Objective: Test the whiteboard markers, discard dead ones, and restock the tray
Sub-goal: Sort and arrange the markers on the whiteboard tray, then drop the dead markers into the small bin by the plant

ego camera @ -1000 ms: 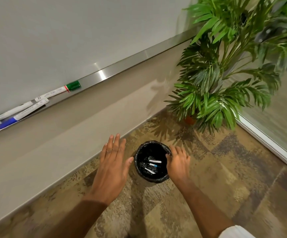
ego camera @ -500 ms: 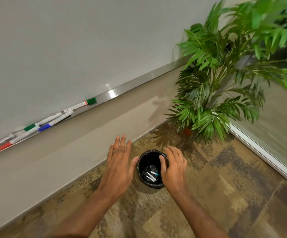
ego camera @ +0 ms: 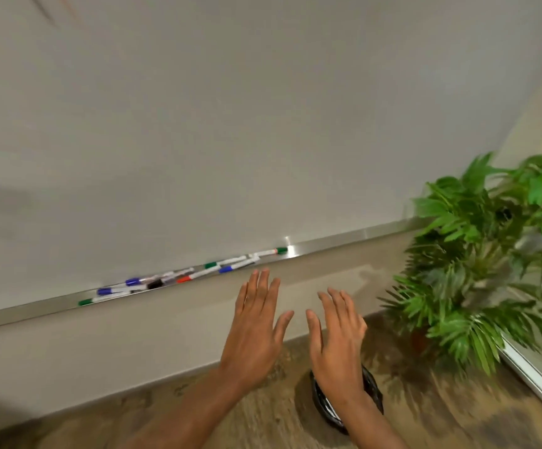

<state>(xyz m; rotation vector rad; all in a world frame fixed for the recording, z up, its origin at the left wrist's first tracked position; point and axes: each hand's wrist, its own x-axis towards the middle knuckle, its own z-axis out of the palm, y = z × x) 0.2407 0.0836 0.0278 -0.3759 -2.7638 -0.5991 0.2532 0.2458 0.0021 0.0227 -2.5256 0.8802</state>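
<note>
Up and to the left of the left hand [ego camera: 253, 335], the markers [ego camera: 227, 262] lie in a loose row along the metal tray [ego camera: 344, 240] at the foot of the whiteboard [ego camera: 263, 124], with green, blue, black and red caps (the frame is smeared, so finer detail is lost). The right end of the row shows just above that hand's fingertips, not touching them. The left hand is flat, palm down, with straight fingers close together and the thumb out, and it holds nothing. Just to its right, thumb facing thumb, the right hand [ego camera: 337, 348] is also spread and empty, its fingers slightly fanned. Beneath its wrist a small black-lined bin [ego camera: 372, 391] stands on the patterned floor, mostly hidden by it; whether the two touch cannot be told. Well to the right of the right hand, a leafy green plant [ego camera: 490, 254] fills the corner.
</note>
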